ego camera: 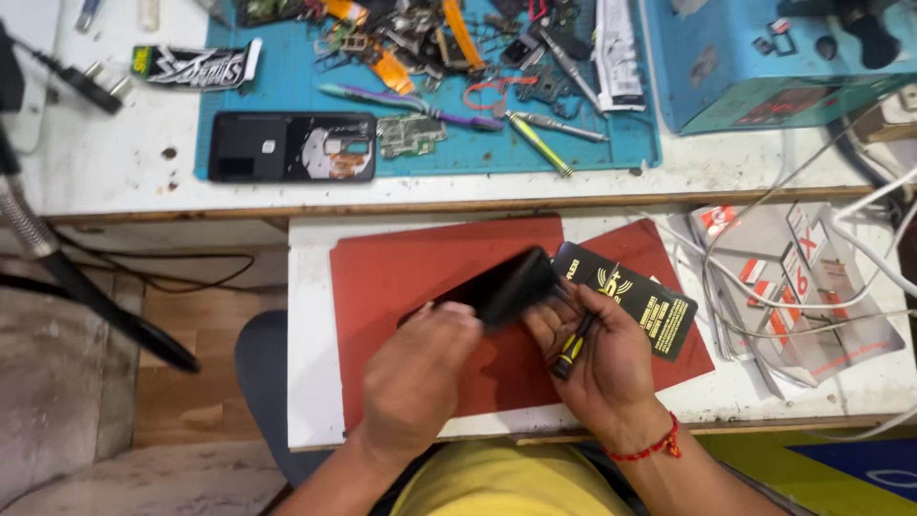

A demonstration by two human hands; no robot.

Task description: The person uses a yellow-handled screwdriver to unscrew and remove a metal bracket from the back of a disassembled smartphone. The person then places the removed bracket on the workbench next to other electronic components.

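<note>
Tilting above the red mat (401, 277), a black phone (501, 285) sits gripped at both ends: the left hand (415, 377) closes over its lower end, hiding it, while the right hand (597, 358) pinches the upper end and clasps a yellow-black screwdriver (571, 352), its tip hard to make out.

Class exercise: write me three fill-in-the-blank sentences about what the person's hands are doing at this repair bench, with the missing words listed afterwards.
1. Both hands, the left hand and right hand, hold a black ____ above the mat.
2. The mat under the hands is ____ in colour.
3. The right hand also grips a small screwdriver with a black and ____ handle.

Missing words: phone; red; yellow
</note>
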